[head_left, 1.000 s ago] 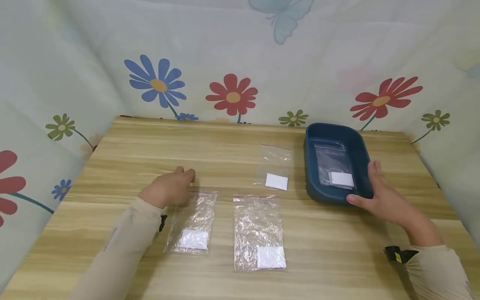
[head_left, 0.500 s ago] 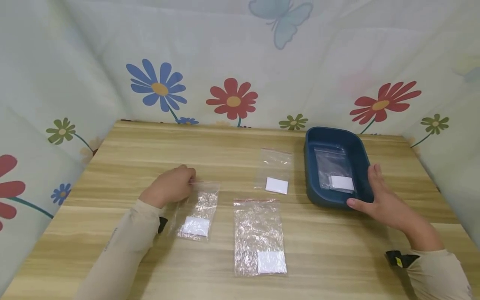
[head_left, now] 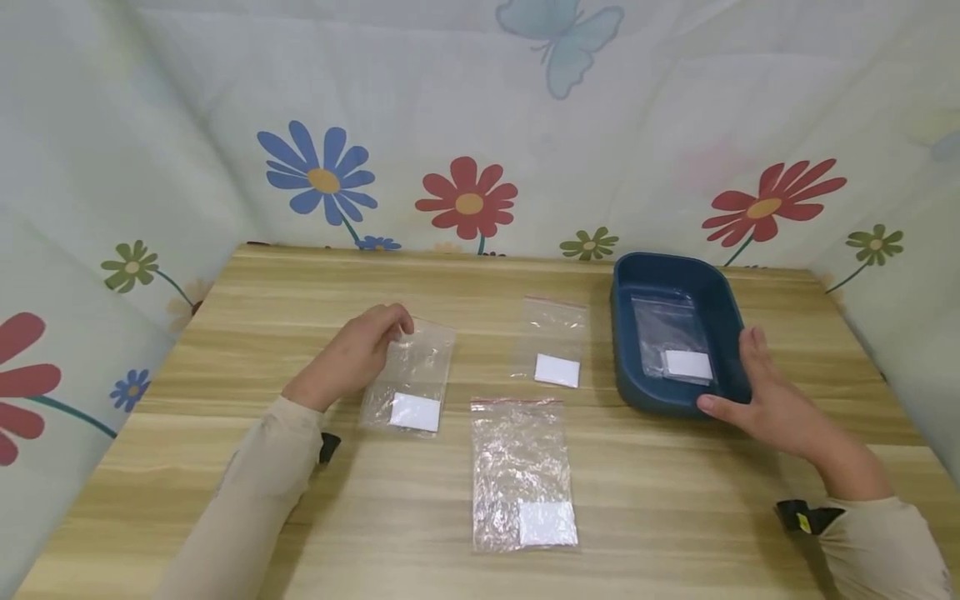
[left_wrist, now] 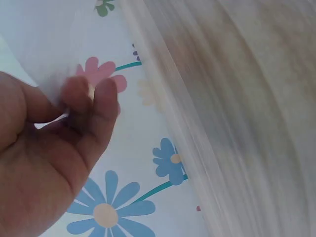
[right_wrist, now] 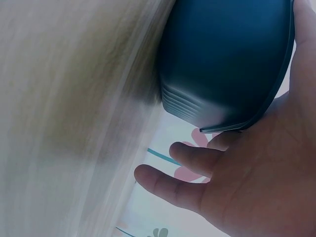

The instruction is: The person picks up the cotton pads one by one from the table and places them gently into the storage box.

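My left hand [head_left: 352,354] pinches the top left corner of a clear zip bag [head_left: 422,367] holding a white card, lifted off the table at its upper end. In the left wrist view the thumb and curled fingers [left_wrist: 105,98] meet on the thin film. My right hand [head_left: 783,408] rests against the near right corner of a dark blue bin [head_left: 626,379], its thumb on the near rim and its fingers straight along the right side. Inside the bin lie clear bags [head_left: 660,321] with white cards, overlapping.
A larger clear zip bag [head_left: 517,458] with a white card lies near the middle front of the wooden table [head_left: 315,283]. A smaller one [head_left: 555,329] lies left of the bin. A flowered cloth [head_left: 420,92] hangs behind the table.
The left hand has taken hold of the left bag's top edge and moved it away from me and slightly right. The right hand and the bin have stayed in place.
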The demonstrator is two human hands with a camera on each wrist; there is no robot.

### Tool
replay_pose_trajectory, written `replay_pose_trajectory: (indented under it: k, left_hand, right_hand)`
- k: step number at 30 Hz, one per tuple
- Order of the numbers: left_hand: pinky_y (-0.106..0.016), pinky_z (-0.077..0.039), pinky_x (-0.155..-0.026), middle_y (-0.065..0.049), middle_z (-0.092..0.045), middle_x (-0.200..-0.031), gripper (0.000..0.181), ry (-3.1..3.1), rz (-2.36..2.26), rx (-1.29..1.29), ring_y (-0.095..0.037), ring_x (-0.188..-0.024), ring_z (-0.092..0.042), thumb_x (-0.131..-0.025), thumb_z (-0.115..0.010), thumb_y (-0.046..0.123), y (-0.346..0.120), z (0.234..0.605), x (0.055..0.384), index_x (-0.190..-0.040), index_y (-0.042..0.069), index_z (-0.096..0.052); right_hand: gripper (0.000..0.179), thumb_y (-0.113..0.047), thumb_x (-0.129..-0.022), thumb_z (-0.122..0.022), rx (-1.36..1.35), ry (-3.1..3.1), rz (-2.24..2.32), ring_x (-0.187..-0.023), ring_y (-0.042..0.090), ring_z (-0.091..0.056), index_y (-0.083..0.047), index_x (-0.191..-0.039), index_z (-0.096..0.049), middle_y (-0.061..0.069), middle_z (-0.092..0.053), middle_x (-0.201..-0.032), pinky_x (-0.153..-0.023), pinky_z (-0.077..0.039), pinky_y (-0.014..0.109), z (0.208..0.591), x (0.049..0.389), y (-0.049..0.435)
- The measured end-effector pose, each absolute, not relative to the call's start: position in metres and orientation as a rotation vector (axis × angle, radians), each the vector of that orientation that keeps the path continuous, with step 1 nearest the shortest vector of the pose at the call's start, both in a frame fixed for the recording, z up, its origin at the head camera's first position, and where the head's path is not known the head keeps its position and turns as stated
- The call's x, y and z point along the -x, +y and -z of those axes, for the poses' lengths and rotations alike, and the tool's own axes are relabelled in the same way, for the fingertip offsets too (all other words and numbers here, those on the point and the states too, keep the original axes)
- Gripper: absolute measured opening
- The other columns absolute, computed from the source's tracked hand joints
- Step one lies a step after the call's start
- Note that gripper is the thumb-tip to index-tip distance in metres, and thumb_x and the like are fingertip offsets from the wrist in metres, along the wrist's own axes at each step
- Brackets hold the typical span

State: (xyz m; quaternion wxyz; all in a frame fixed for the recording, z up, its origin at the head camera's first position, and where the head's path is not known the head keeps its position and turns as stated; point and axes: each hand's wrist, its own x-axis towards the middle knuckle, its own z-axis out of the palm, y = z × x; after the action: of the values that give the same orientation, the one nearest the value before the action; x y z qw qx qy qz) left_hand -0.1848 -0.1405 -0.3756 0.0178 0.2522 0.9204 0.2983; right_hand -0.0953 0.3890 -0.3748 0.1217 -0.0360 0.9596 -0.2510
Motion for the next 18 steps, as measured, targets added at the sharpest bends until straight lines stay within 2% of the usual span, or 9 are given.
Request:
replay_pose_trajectory:
  k: [1,3,5,8,10,13,18]
  left_hand:
    - [-0.044,-0.050,-0.085,-0.009,-0.060,-0.100,0.018,2.861,-0.948,-0.768,-0.026,-0.092,-0.059,-0.104,-0.044,-0.002,-0.140,0.374,0.185,-0.113,0.006,-0.058]
    - [-0.045,-0.050,-0.087,-0.009,-0.058,-0.108,0.016,2.847,-0.984,-0.716,-0.028,-0.097,-0.059,-0.103,-0.048,0.001,-0.139,0.371,0.184,-0.109,0.005,-0.062]
    - [-0.045,-0.051,-0.086,-0.008,-0.054,-0.116,0.016,2.828,-1.024,-0.670,-0.028,-0.097,-0.060,-0.100,-0.054,0.003,-0.139,0.368,0.182,-0.115,0.005,-0.061]
    - [-0.043,-0.052,-0.082,-0.010,-0.048,-0.125,0.031,2.806,-1.077,-0.708,-0.027,-0.095,-0.059,-0.095,-0.060,0.001,-0.139,0.363,0.180,-0.125,0.007,-0.053]
    - [-0.042,-0.052,-0.080,-0.011,-0.047,-0.126,0.035,2.811,-1.116,-0.795,-0.026,-0.092,-0.058,-0.093,-0.058,-0.004,-0.139,0.362,0.180,-0.125,0.007,-0.051]
    - [-0.042,-0.052,-0.084,-0.009,-0.052,-0.121,0.028,2.829,-1.197,-0.882,-0.026,-0.093,-0.058,-0.093,-0.053,-0.008,-0.138,0.360,0.180,-0.117,0.006,-0.059]
    - [-0.045,-0.052,-0.091,-0.004,-0.062,-0.112,0.025,2.858,-1.312,-0.833,-0.025,-0.100,-0.062,-0.094,-0.054,-0.007,-0.139,0.356,0.179,-0.108,0.007,-0.069]
  right_hand:
    - [0.121,-0.050,-0.093,-0.069,0.104,2.801,0.731,-0.143,0.056,0.013,0.002,-0.152,0.024,0.025,0.033,-0.156,-0.106,-0.010,0.075,0.375,0.096,0.389]
    - [0.122,-0.050,-0.093,-0.069,0.101,2.798,0.733,-0.143,0.056,0.013,0.002,-0.152,0.024,0.025,0.033,-0.156,-0.106,-0.010,0.075,0.374,0.096,0.389]
    - [0.122,-0.052,-0.093,-0.069,0.094,2.795,0.734,-0.142,0.057,0.013,0.002,-0.152,0.023,0.025,0.033,-0.156,-0.106,-0.010,0.076,0.374,0.097,0.388]
    - [0.122,-0.052,-0.093,-0.069,0.094,2.790,0.742,-0.142,0.057,0.013,0.001,-0.152,0.024,0.025,0.033,-0.156,-0.106,-0.010,0.076,0.373,0.097,0.388]
    - [0.122,-0.051,-0.093,-0.068,0.101,2.789,0.749,-0.142,0.057,0.013,0.001,-0.152,0.024,0.024,0.033,-0.156,-0.106,-0.010,0.076,0.374,0.096,0.389]
    - [0.121,-0.049,-0.094,-0.069,0.113,2.788,0.761,-0.142,0.057,0.014,0.001,-0.152,0.025,0.023,0.034,-0.156,-0.106,-0.009,0.075,0.375,0.095,0.390]
    - [0.120,-0.048,-0.094,-0.068,0.132,2.791,0.764,-0.142,0.056,0.016,0.003,-0.152,0.024,0.024,0.034,-0.156,-0.107,-0.007,0.075,0.374,0.095,0.390]
